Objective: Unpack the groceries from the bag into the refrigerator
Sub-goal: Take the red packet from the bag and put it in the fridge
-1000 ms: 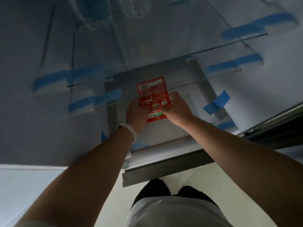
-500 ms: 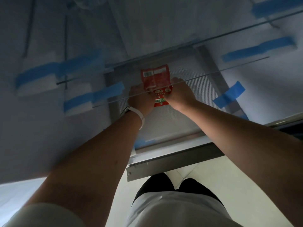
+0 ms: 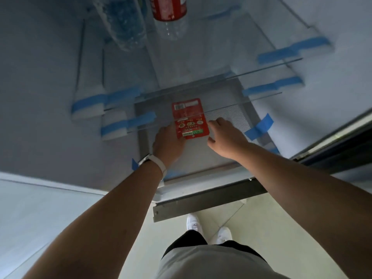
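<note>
A flat red food packet (image 3: 190,119) with a barcode and small dish pictures lies on the grey ribbed floor (image 3: 227,156) of the open refrigerator, its far half under the front edge of a glass shelf (image 3: 241,105). My left hand (image 3: 168,141), with a white wristband, lies against the packet's lower left edge, its fingers loose. My right hand (image 3: 225,137) is a little to the right of the packet, clear of it, with the fingers spread. No grocery bag is in view.
Higher up, a clear bottle with a blue tint (image 3: 124,23) and a clear bottle with a red label (image 3: 170,15) lie on an upper glass shelf. Blue tape strips (image 3: 259,127) hold the shelves and liner. The metal door sill (image 3: 211,202) runs below, above my white shoes.
Both hands held the red packet before. It now lies on the grey floor, and my right hand has let go and moved off to the right. The camera has tilted up.
</note>
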`<state>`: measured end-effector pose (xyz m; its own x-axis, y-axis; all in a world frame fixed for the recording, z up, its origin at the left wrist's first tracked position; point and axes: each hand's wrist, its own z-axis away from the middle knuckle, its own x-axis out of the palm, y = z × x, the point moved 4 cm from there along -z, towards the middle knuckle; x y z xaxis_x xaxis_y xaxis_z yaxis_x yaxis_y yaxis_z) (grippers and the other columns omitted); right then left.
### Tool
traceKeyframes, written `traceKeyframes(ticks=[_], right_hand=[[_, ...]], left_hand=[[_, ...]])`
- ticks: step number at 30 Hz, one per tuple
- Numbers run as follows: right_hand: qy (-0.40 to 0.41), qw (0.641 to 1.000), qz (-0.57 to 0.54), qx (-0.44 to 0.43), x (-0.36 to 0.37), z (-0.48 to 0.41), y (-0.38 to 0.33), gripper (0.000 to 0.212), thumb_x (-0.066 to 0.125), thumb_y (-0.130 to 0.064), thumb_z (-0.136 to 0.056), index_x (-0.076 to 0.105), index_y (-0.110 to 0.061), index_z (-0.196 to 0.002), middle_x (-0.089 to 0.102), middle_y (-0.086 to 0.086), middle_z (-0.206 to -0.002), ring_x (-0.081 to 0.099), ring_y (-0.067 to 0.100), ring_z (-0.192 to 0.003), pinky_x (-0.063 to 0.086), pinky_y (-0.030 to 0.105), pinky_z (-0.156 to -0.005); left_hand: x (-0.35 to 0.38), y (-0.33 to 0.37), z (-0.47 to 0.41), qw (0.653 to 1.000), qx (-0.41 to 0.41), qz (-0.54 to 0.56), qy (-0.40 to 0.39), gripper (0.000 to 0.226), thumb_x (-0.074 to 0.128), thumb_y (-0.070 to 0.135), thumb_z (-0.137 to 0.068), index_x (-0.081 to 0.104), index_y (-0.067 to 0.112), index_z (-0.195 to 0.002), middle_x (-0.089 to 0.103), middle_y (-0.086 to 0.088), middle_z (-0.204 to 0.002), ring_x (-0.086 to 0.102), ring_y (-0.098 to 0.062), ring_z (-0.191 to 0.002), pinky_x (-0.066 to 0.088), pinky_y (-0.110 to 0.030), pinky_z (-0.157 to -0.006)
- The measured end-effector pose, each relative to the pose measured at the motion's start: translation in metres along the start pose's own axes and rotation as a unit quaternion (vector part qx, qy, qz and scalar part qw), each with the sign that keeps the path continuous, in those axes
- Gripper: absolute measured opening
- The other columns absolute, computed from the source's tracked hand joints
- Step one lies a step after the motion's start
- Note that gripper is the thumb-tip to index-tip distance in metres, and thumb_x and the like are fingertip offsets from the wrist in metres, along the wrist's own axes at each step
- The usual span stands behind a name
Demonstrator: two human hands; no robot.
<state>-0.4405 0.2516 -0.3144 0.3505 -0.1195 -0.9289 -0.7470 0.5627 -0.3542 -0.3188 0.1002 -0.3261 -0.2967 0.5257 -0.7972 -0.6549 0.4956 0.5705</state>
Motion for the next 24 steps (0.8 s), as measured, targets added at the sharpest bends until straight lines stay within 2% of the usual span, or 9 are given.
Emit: traceKeyframes(ticks=[4, 8, 15, 20, 24], right_hand=[[0.014, 0.993, 0.093, -0.07, -0.025, 0.038, -0.01, 0.04, 0.051, -0.034, -0.092, 0.05, -0.013, -0.126, 0.058, 0.007, -0.114, 0.057, 0.024, -0.103, 0.054, 0.04, -0.081], [0.038, 0.989, 0.109, -0.095, -0.051, 0.072, -0.02, 0.037, 0.046, -0.033, -0.093, 0.051, -0.013, -0.124, 0.059, 0.006, -0.114, 0.056, 0.023, -0.102, 0.053, 0.038, -0.083], [0.073, 0.986, 0.098, -0.116, -0.085, 0.129, -0.039, 0.042, 0.042, -0.039, -0.094, 0.053, -0.013, -0.124, 0.059, 0.005, -0.12, 0.056, 0.022, -0.109, 0.049, 0.035, -0.091], [0.11, 0.982, 0.09, -0.125, -0.106, 0.167, -0.046, 0.046, 0.037, -0.043, -0.092, 0.056, -0.014, -0.121, 0.06, 0.004, -0.12, 0.056, 0.023, -0.11, 0.046, 0.036, -0.091], [0.124, 0.981, 0.088, -0.121, -0.116, 0.19, -0.046, 0.052, 0.032, -0.047, -0.091, 0.057, -0.013, -0.122, 0.06, 0.006, -0.121, 0.056, 0.025, -0.112, 0.049, 0.04, -0.091]], left_hand=[[-0.024, 0.028, 0.053, 0.997, 0.035, -0.07, -0.016, 0.041, 0.059, 0.025, -0.089, 0.058, 0.016, -0.129, 0.059, -0.011, -0.125, 0.054, -0.031, -0.118, 0.043, -0.041, -0.101], [-0.044, 0.051, 0.098, 0.993, 0.08, -0.09, -0.021, 0.053, 0.054, 0.031, -0.09, 0.047, 0.022, -0.141, 0.054, -0.007, -0.133, 0.048, -0.028, -0.125, 0.039, -0.045, -0.108], [-0.06, 0.084, 0.163, 0.978, 0.143, -0.149, 0.025, 0.051, 0.052, 0.038, -0.096, 0.041, 0.027, -0.144, 0.049, 0.0, -0.142, 0.044, -0.023, -0.132, 0.032, -0.044, -0.112], [-0.061, 0.095, 0.198, 0.94, 0.224, -0.246, 0.081, 0.047, 0.048, 0.041, -0.095, 0.049, 0.024, -0.139, 0.053, -0.001, -0.14, 0.05, -0.024, -0.129, 0.033, -0.044, -0.111], [-0.064, 0.099, 0.216, 0.938, 0.233, -0.235, 0.097, 0.047, 0.044, 0.046, -0.095, 0.052, 0.024, -0.137, 0.053, -0.001, -0.142, 0.049, -0.025, -0.13, 0.032, -0.044, -0.112]])
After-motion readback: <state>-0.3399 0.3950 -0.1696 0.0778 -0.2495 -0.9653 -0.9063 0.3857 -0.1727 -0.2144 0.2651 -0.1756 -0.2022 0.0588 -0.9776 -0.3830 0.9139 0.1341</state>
